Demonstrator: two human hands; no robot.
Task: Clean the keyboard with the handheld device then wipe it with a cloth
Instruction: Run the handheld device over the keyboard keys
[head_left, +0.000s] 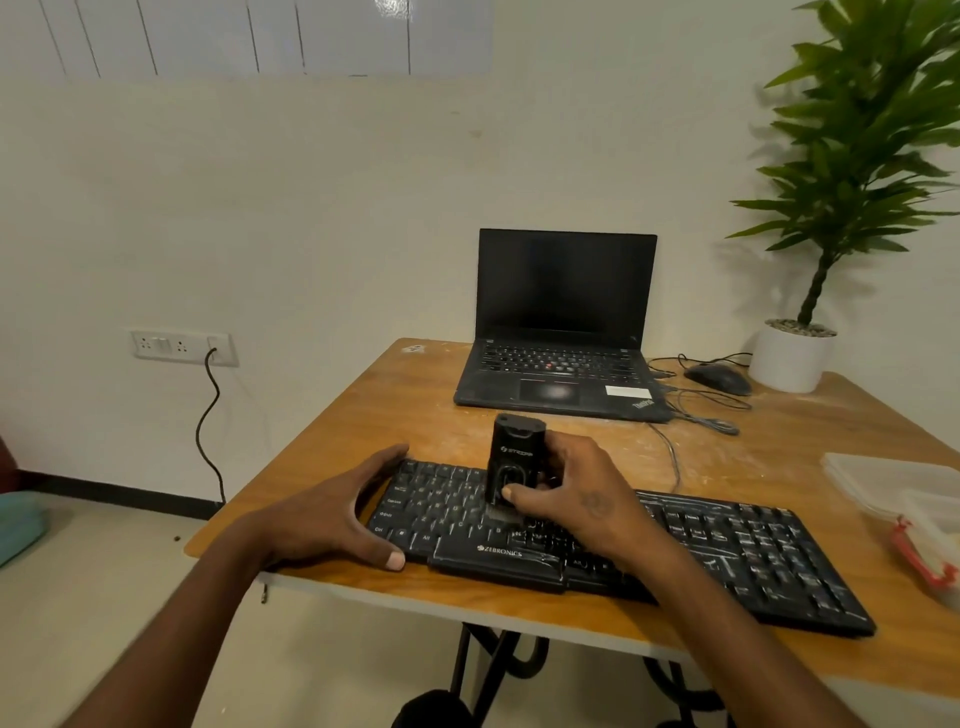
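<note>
A black keyboard (727, 551) dusted with white powder lies along the front of the wooden table (363, 415). My right hand (582, 499) grips a black handheld device (514, 457) that stands upright, its lower end down on the keys in the left half of the keyboard. My left hand (332, 514) holds the keyboard's left end, fingers curled over the far corner and thumb at the near edge. No cloth is in view.
An open black laptop (561, 332) stands at the back of the table, with a mouse (719, 378) and loose cables to its right. A potted plant (795, 358) is at the back right corner. Clear plastic containers (904, 493) lie at the right edge.
</note>
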